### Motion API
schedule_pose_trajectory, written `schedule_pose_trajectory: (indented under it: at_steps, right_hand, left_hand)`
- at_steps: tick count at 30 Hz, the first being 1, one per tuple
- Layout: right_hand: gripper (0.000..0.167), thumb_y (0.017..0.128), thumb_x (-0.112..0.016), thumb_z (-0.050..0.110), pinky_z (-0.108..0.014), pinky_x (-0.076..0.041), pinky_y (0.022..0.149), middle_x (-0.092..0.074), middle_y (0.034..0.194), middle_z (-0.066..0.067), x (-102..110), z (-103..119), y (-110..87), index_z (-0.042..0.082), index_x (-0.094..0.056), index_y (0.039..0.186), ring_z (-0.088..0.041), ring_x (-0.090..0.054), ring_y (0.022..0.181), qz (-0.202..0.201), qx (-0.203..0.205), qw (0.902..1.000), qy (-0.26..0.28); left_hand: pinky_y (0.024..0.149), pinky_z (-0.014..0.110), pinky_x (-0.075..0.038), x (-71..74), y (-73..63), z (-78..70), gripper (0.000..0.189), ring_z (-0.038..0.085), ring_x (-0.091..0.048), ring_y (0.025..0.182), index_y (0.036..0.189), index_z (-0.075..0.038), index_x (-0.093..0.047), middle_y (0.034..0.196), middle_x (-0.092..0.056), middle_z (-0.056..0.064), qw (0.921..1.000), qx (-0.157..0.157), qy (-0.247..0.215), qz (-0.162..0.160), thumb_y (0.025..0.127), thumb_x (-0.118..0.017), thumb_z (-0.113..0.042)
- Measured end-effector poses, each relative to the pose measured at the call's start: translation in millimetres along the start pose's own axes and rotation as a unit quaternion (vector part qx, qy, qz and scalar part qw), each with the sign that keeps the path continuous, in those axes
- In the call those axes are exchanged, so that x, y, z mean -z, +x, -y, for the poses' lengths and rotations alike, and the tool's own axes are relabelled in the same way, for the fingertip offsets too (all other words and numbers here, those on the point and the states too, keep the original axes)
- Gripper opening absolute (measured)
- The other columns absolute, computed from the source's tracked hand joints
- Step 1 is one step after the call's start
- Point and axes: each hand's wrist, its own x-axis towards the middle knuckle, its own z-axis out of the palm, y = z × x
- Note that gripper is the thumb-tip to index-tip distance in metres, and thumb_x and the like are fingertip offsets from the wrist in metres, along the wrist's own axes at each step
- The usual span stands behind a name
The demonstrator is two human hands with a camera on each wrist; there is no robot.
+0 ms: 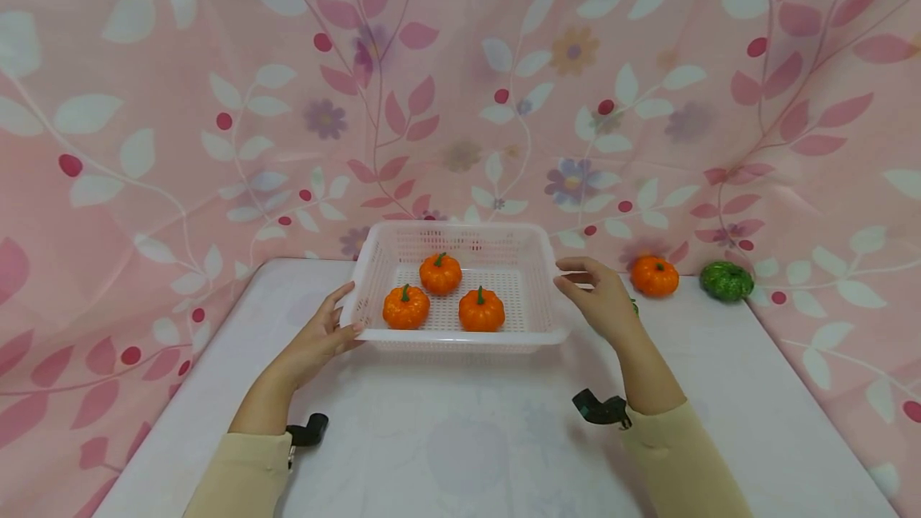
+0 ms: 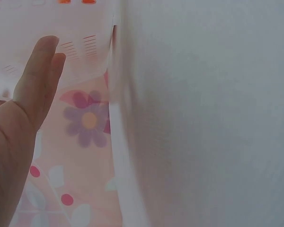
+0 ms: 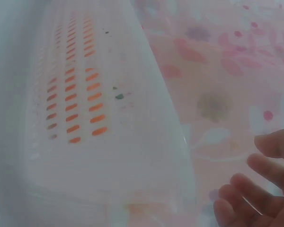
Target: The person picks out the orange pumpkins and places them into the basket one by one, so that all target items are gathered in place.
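A white plastic basket (image 1: 460, 337) with slotted walls holds three small orange pumpkins: one at the left (image 1: 406, 308), one behind (image 1: 440, 273) and one at the right (image 1: 481, 310). My left hand (image 1: 316, 346) is at the basket's left side, thumb over the front corner of the rim. In the left wrist view its fingers (image 2: 38, 75) stretch straight along the outer wall. At the other end, my right hand (image 1: 600, 302) has loosely bent fingers beside the right rim. The right wrist view shows its fingertips (image 3: 255, 161) spread, a small gap from the basket wall (image 3: 146, 156).
Another orange pumpkin (image 1: 655, 276) sits at the table's back right, beside a dark green mottled gourd (image 1: 727, 281). A bit of something green (image 1: 635, 307) shows behind my right wrist. Pink floral cloth (image 1: 460, 142) hangs directly behind the white table (image 1: 460, 438).
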Motion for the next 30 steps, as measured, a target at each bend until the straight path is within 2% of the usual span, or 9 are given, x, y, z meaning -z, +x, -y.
schedule_pose_trajectory:
  at_steps: [6,8,10,13,16,19,26,30]
  right_hand:
    - [0.041,0.100,-0.064,0.032,-0.051,-0.046,0.105,-0.058,0.136,-0.014,14,-10,-5.5,0.007,-0.060,0.132,-0.033,-0.056,0.123,-0.012,-0.018,0.9998,0.001]
    - [0.042,0.100,-0.063,0.033,-0.048,-0.048,0.104,-0.058,0.136,-0.014,20,-14,-7.4,0.007,-0.060,0.132,-0.032,-0.056,0.122,-0.016,-0.020,0.9997,0.001]
    - [0.044,0.099,-0.063,0.036,-0.037,-0.050,0.101,-0.058,0.136,-0.014,24,-18,-9.7,0.007,-0.059,0.132,-0.031,-0.056,0.121,-0.022,-0.027,0.9994,0.000]
    - [0.045,0.099,-0.063,0.038,-0.017,-0.050,0.090,-0.058,0.135,-0.013,29,-27,-12.5,0.008,-0.060,0.132,-0.030,-0.057,0.120,-0.031,-0.034,0.9989,-0.005]
    - [0.047,0.099,-0.061,0.040,-0.007,-0.046,0.081,-0.057,0.135,-0.015,35,-36,-15.3,0.008,-0.059,0.133,-0.031,-0.056,0.121,-0.040,-0.042,0.9983,-0.012]
    - [0.051,0.099,-0.060,0.044,-0.007,-0.046,0.078,-0.057,0.136,-0.017,43,-44,-17.9,0.007,-0.058,0.135,-0.034,-0.054,0.122,-0.047,-0.052,0.9974,-0.018]
    - [0.051,0.101,-0.058,0.041,-0.021,-0.048,0.080,-0.058,0.134,-0.020,57,-66,-22.5,0.004,-0.057,0.137,-0.036,-0.054,0.122,-0.071,-0.061,0.9941,-0.055]
    - [0.051,0.101,-0.059,0.039,-0.018,-0.047,0.076,-0.059,0.132,-0.021,62,-77,-25.3,0.002,-0.058,0.135,-0.037,-0.054,0.120,-0.090,-0.065,0.9917,-0.065]
  left_hand:
    - [0.103,0.040,-0.047,1.7,-0.1,2.2,0.084,0.027,-0.054,0.120,0.161,-0.029,-0.006,0.155,-0.029,0.025,1.0000,-0.003,0.002,0.000,0.100,-0.061,-0.010]
    - [0.102,0.038,-0.048,2.2,0.4,3.1,0.084,0.027,-0.054,0.120,0.161,-0.029,-0.006,0.155,-0.029,0.025,1.0000,-0.004,0.001,0.002,0.100,-0.061,-0.011]
    - [0.101,0.037,-0.049,2.2,1.1,3.7,0.084,0.026,-0.055,0.119,0.161,-0.030,-0.007,0.154,-0.030,0.025,1.0000,-0.005,-0.002,0.002,0.100,-0.062,-0.011]
    - [0.101,0.036,-0.049,2.4,1.8,3.6,0.083,0.024,-0.056,0.117,0.161,-0.029,-0.007,0.153,-0.031,0.025,0.9999,-0.008,-0.007,0.004,0.100,-0.061,-0.010]
    - [0.102,0.037,-0.049,2.5,2.0,2.6,0.083,0.023,-0.057,0.115,0.161,-0.028,-0.007,0.152,-0.031,0.027,0.9999,-0.010,-0.010,0.005,0.100,-0.060,-0.008]
    - [0.103,0.039,-0.047,2.1,1.7,0.9,0.083,0.022,-0.057,0.114,0.161,-0.027,-0.006,0.152,-0.031,0.027,0.9999,-0.009,-0.010,0.005,0.100,-0.059,-0.006]
    - [0.103,0.040,-0.046,0.9,1.6,0.1,0.083,0.023,-0.057,0.115,0.161,-0.027,-0.007,0.154,-0.031,0.026,0.9999,-0.003,-0.012,0.001,0.100,-0.059,-0.005]
    - [0.103,0.040,-0.047,1.0,1.3,0.9,0.083,0.022,-0.057,0.115,0.161,-0.026,-0.006,0.153,-0.031,0.027,0.9999,-0.007,-0.012,0.004,0.100,-0.059,-0.006]
